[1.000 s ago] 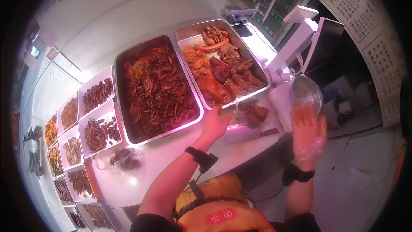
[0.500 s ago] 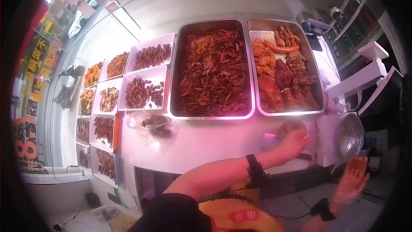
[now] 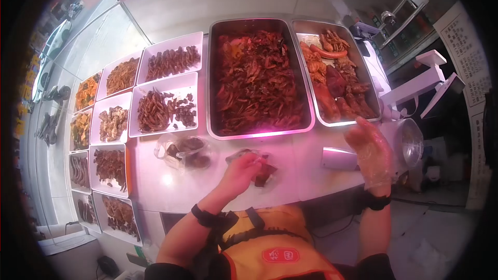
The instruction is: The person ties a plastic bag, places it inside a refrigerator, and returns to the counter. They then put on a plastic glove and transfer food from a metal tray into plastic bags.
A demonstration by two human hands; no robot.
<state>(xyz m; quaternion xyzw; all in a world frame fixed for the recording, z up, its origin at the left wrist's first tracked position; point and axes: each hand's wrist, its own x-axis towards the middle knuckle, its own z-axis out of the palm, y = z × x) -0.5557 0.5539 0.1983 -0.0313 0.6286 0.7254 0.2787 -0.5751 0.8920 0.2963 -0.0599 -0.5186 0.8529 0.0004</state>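
Observation:
My left hand [image 3: 243,172] is closed on the top of a clear plastic bag [image 3: 265,175] with dark reddish-brown food inside, at the front of the white counter. My right hand [image 3: 367,148], in a clear plastic glove, is raised with its fingers stretched out and holds nothing. It is just in front of the steel tray of braised meats [image 3: 336,123]. Left of my left hand, a second clear bag [image 3: 188,153] with dark pieces rests on the counter.
A large steel tray [image 3: 262,135] of dark red food pieces stands behind my hands. Several white trays [image 3: 165,134] of cooked food fill the left. On the right are a white angled stand [image 3: 415,85] and a clear round container [image 3: 410,144]. A flat pale object [image 3: 340,158] lies near my right hand.
My left hand has moved left along the counter with the bag. My gloved right hand has risen from the lower right toward the meat tray. The view has shifted.

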